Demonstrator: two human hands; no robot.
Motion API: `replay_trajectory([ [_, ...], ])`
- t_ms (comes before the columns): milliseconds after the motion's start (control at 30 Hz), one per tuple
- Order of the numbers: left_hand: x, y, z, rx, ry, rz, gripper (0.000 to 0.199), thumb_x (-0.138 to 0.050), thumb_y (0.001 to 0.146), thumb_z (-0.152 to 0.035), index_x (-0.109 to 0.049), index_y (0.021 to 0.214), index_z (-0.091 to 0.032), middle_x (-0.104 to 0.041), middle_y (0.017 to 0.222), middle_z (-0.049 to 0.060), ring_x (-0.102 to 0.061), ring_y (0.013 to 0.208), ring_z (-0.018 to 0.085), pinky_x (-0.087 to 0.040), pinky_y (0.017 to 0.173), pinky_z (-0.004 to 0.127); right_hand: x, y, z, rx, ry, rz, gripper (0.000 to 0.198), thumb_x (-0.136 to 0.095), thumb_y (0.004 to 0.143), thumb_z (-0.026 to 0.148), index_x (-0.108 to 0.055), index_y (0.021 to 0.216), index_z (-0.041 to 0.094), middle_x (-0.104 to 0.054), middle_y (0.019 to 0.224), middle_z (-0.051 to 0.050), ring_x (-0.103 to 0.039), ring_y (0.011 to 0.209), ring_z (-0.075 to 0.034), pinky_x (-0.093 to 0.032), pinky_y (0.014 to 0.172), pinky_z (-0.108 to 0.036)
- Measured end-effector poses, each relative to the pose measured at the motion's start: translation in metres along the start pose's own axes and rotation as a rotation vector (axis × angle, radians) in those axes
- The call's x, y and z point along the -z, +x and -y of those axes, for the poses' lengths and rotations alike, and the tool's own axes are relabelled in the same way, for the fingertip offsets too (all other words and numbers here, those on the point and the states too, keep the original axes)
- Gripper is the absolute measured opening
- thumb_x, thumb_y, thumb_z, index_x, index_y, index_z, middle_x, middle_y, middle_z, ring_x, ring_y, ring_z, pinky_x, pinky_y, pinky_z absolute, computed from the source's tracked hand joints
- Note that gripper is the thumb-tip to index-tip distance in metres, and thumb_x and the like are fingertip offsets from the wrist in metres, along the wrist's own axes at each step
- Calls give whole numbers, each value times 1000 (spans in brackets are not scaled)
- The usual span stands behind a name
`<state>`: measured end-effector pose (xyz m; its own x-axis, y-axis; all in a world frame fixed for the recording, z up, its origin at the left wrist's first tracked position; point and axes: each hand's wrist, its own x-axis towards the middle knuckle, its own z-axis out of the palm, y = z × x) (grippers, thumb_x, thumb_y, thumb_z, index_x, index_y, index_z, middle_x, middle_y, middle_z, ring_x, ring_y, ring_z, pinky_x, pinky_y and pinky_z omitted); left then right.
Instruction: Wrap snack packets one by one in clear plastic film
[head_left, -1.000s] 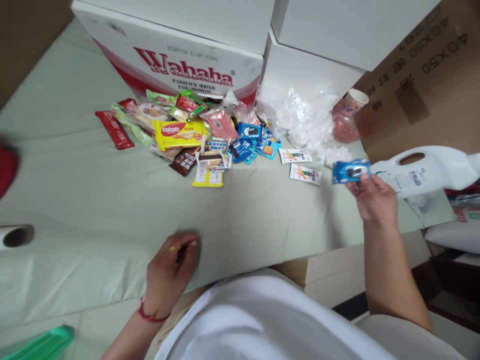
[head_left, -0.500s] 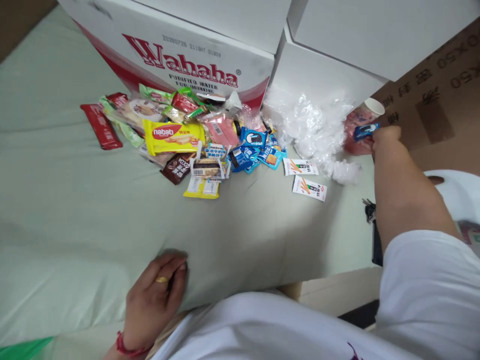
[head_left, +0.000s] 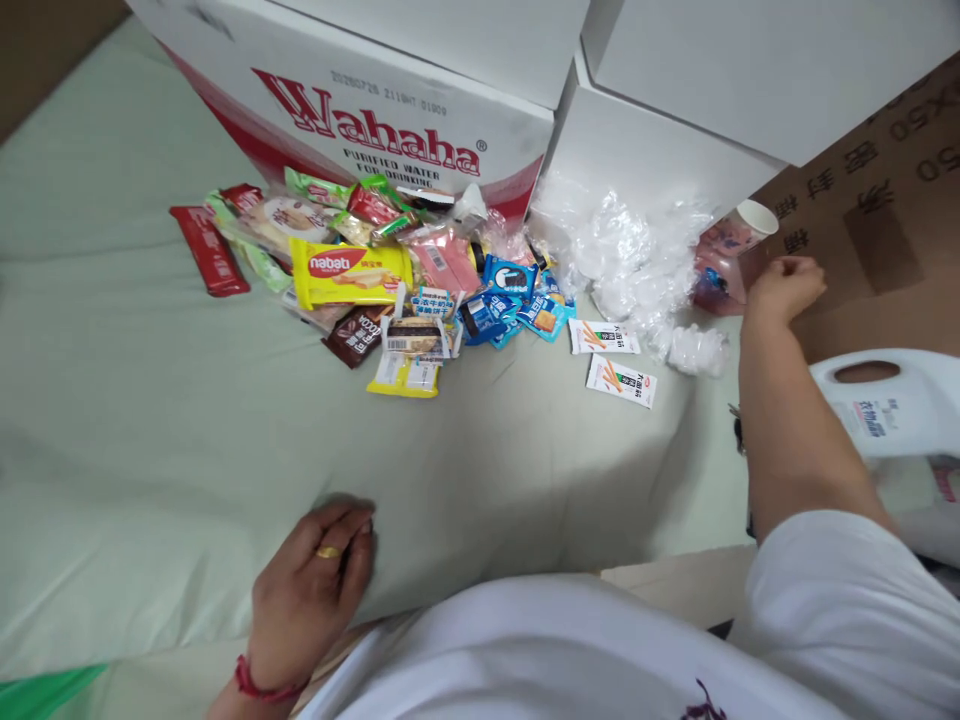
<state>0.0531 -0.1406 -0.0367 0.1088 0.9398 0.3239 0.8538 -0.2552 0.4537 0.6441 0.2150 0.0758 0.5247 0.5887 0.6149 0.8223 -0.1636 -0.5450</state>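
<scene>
My right hand [head_left: 789, 285] is at the far right, fingers curled, with no packet visible in it. Just left of it stands a pinkish container [head_left: 739, 285], whose exact kind I cannot make out. A small blue snack packet [head_left: 715, 280] lies at this container, apart from my fingers. Behind is a paper cup [head_left: 752, 218] with a pale rim. My left hand [head_left: 319, 570], wearing a gold ring, rests on the pale green sheet [head_left: 480, 470] with its fingers folded and nothing showing in them. Two white snack sachets [head_left: 621, 381] lie nearer the middle.
Assorted wrapped snacks, including a yellow wafer pack [head_left: 351, 273] and blue biscuit packets [head_left: 487, 315], lie against a Wahaha carton [head_left: 390, 120]. Clear crinkled plastic [head_left: 630, 250] is heaped beside them. White boxes [head_left: 675, 130], a brown carton [head_left: 870, 240] and a white jug [head_left: 892, 400] bound the right side.
My right hand has let go of the blue snack packet, which is now at the pinkish container. The hand has drawn slightly right. My left hand stays where it was.
</scene>
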Motion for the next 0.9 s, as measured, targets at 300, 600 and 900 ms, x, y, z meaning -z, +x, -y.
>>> replay_trajectory([
  [300,0,0,1,-40,-39,-35,18,-57,102,-21,-72,111,-20,-74,104,7,-75,88,20,-61,81,31,81,-117,22,99,-34,630,18,-66,94,27,-78,103,16,-65,67,-1,-56,61,-16,-43,68,-30],
  [600,-2,-1,-1,-52,-30,-57,20,-54,104,-24,-73,106,-18,-74,102,8,-75,86,20,-61,80,30,37,-161,46,260,-765,758,39,-52,99,27,-70,132,16,-67,134,-19,-68,94,-26,-43,71,-33],
  [900,-6,-4,2,24,-127,-54,21,-55,103,-26,-74,103,-20,-76,100,7,-74,86,20,-59,79,31,104,-197,65,-184,367,526,18,-73,84,35,-71,93,19,-61,74,1,-44,58,-12,-39,58,-26],
])
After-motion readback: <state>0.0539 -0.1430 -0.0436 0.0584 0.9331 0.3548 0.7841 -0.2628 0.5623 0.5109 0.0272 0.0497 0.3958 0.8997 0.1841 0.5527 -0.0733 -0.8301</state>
